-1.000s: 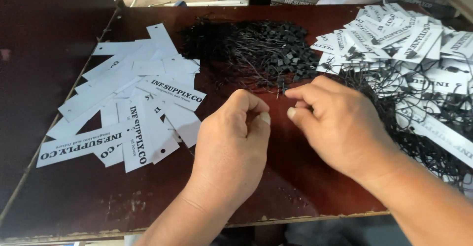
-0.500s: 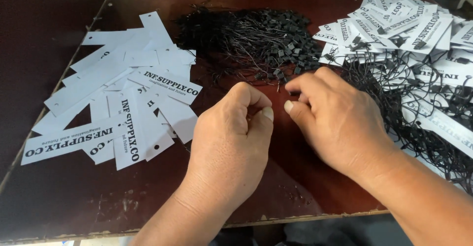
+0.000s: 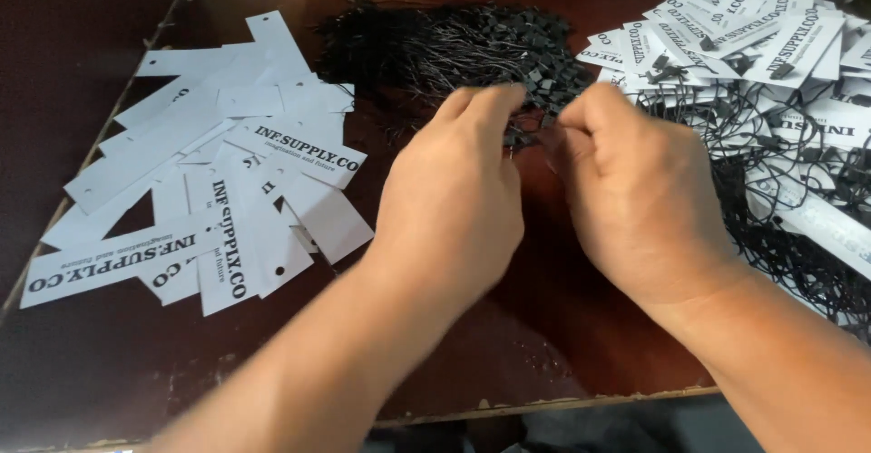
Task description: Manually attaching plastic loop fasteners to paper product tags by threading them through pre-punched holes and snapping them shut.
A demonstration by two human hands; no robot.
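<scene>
My left hand (image 3: 451, 201) and my right hand (image 3: 635, 199) reach side by side to the near edge of a heap of black tag strings with small square locks (image 3: 445, 49) on a dark brown table (image 3: 136, 362). The fingertips of both hands pinch at strings on the heap's near edge; the strings between the fingers are mostly hidden. A fan of loose white paper tags with black lettering (image 3: 218, 190) lies left of my left hand. On the right sits a pile of white tags with black strings attached (image 3: 771, 63).
The table's worn front edge (image 3: 544, 406) runs just below my wrists. A tangle of black strings (image 3: 798, 235) spreads along the right side under my right forearm. A darker surface (image 3: 54, 72) borders the table on the left.
Both hands have moved forward from the middle of the table to the black string heap. The left fist has loosened, its fingers stretched toward the strings.
</scene>
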